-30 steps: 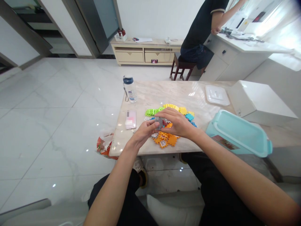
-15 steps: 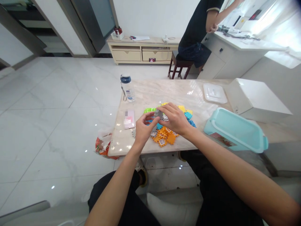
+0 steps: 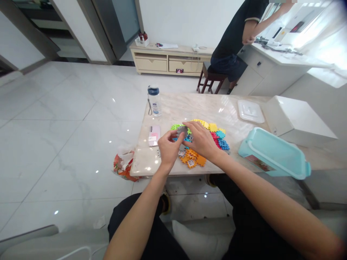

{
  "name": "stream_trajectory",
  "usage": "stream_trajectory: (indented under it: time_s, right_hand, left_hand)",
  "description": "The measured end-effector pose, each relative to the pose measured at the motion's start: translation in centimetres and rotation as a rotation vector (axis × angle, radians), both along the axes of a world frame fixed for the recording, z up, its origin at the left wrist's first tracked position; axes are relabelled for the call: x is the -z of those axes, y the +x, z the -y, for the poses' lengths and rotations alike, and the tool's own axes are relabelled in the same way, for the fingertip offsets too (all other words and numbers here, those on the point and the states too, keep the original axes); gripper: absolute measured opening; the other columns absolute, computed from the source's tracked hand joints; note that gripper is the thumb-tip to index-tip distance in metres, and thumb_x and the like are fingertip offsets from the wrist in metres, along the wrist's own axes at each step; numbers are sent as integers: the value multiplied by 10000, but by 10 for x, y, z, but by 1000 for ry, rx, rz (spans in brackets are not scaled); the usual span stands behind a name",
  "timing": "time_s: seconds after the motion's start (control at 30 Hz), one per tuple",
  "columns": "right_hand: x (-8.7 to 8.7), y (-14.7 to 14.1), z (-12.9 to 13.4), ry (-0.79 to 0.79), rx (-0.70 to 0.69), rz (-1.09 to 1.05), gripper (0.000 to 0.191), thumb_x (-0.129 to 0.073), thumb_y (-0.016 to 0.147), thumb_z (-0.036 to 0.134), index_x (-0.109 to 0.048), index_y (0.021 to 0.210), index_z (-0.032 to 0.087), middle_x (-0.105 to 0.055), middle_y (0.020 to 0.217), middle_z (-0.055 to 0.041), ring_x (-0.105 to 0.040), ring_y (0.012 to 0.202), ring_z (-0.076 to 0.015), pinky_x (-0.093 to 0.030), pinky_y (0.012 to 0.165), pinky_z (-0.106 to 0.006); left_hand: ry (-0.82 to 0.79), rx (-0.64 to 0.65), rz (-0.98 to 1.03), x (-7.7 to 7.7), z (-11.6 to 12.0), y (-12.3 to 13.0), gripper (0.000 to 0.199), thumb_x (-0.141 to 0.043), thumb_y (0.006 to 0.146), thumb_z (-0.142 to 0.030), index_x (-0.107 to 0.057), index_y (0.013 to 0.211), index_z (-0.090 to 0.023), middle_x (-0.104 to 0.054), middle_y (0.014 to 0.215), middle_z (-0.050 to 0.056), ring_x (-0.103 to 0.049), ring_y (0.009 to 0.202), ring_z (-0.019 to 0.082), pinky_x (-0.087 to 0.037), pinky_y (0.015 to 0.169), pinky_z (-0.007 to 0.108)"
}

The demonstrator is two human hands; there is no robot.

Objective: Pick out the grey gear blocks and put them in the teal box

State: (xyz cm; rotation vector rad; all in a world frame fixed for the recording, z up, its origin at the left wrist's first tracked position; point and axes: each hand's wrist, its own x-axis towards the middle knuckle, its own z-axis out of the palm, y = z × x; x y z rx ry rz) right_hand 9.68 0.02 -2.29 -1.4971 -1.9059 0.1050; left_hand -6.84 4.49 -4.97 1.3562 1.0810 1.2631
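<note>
Between my two hands is a grey interlocking toy piece [image 3: 181, 130] with toothed edges, held above the table. My left hand [image 3: 168, 146] pinches its left side with thumb and fingers. On the right, my right hand [image 3: 200, 139] grips the same piece from above with its fingertips. Beneath and around the hands lie orange toothed pieces [image 3: 192, 159], yellow pieces [image 3: 213, 127], green pieces [image 3: 176, 127], blue pieces [image 3: 223, 144] and red pieces [image 3: 215, 138]. Some of the pile is hidden behind my hands.
A water bottle [image 3: 154, 102] and a pink phone-like item [image 3: 154, 136] are at the left on the table [image 3: 187, 103]. A turquoise bin [image 3: 273, 153], clear lid [image 3: 251, 111] and white box [image 3: 300, 115] stand at the right. Another person [image 3: 233, 39] sits beyond on a stool [image 3: 210, 74].
The camera view has shifted slightly, so the scene sits further right. Both hands keep hold of the grey piece, with the left fingers now closer around it.
</note>
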Motion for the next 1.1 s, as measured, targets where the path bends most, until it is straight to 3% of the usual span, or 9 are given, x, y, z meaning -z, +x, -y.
stream_trajectory:
  time_s: [0.07,0.2,0.4,0.57,0.8,0.93,1.1]
  right_hand:
    - [-2,5,4,-122,32,-202,692,-856,905,427,-603,1508,200,-707,1389,-165,-719,1126,-294,-600,1043,-532]
    - [-9,16,15,-368,153,-585,520,-803,938,516,-739,1322,172,-803,1169,-135,-765,980,-234,-641,929,-440]
    - [-22,10,19,-482,165,-880,454,-860,862,567,-832,1161,226,-820,1107,-75,-738,922,-195,-611,799,-344]
    - [-19,4,16,-505,174,-993,442,-935,773,535,-841,1055,209,-813,1019,-52,-715,863,-168,-585,807,-325]
    - [-19,10,16,-532,153,-982,406,-911,788,560,-835,972,206,-801,977,-54,-701,839,-174,-586,766,-332]
    - [-24,27,21,-492,116,-1003,402,-908,795,564,-842,959,203,-801,956,-55,-708,841,-175,-598,781,-338]
    - [-38,61,52,-471,242,-1074,441,-963,728,531,-854,978,185,-817,992,-73,-721,839,-181,-604,791,-340]
  left_hand:
    - [-34,-6,52,0,-4,-3,371,-914,799,-483,-823,1001,-185,-809,879,62,-719,789,211,-532,721,311]
    - [-193,32,222,-4,-4,-6,422,-957,734,-462,-806,986,-160,-812,873,64,-734,809,206,-569,766,318]
    - [-335,195,314,-11,6,-6,461,-996,684,-469,-812,979,-167,-816,927,60,-732,868,205,-565,817,330]
    - [-357,234,328,-11,6,-4,476,-1012,668,-462,-810,990,-175,-818,945,57,-731,903,205,-557,880,349]
    - [-343,227,319,-7,0,8,520,-1014,655,-492,-788,1007,-183,-816,932,53,-747,911,217,-556,863,346]
    - [-338,261,293,-17,2,27,508,-1004,667,-502,-791,987,-169,-819,946,63,-736,898,207,-549,822,323]
    - [-309,372,260,-28,19,65,494,-998,680,-515,-808,988,-179,-817,951,57,-728,911,206,-554,810,303]
